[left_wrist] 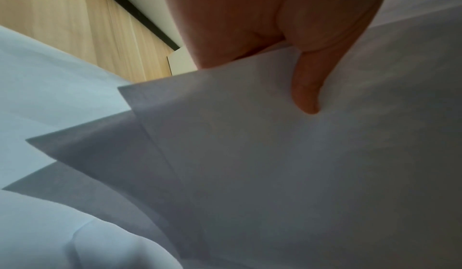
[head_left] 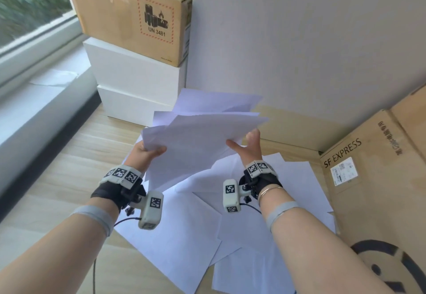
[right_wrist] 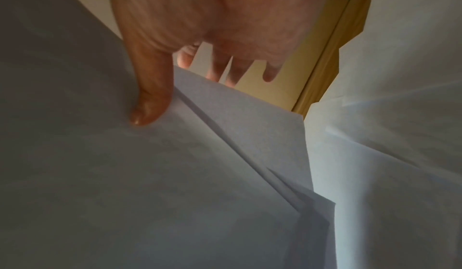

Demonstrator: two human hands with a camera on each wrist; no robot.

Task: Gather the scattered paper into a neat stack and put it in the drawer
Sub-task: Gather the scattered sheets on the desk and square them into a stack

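Note:
I hold a loose fan of white paper sheets [head_left: 196,139] above the wooden floor, their corners out of line. My left hand [head_left: 149,153] grips the left edge, with its thumb [left_wrist: 307,95] on top of the sheets [left_wrist: 275,164]. My right hand [head_left: 246,146] holds the right edge: the thumb [right_wrist: 150,105] presses the near face of the sheets [right_wrist: 125,174] and the straight fingers [right_wrist: 235,73] reach behind them. Several more loose sheets [head_left: 184,236] lie overlapping on the floor under my wrists. No drawer shows in any view.
A PICO cardboard box [head_left: 129,16] sits on stacked white boxes [head_left: 138,79] at the back left. An SF EXPRESS carton [head_left: 373,178] stands close on the right. A white wall [head_left: 299,40] rises behind the paper, and a window sill [head_left: 34,100] runs along the left.

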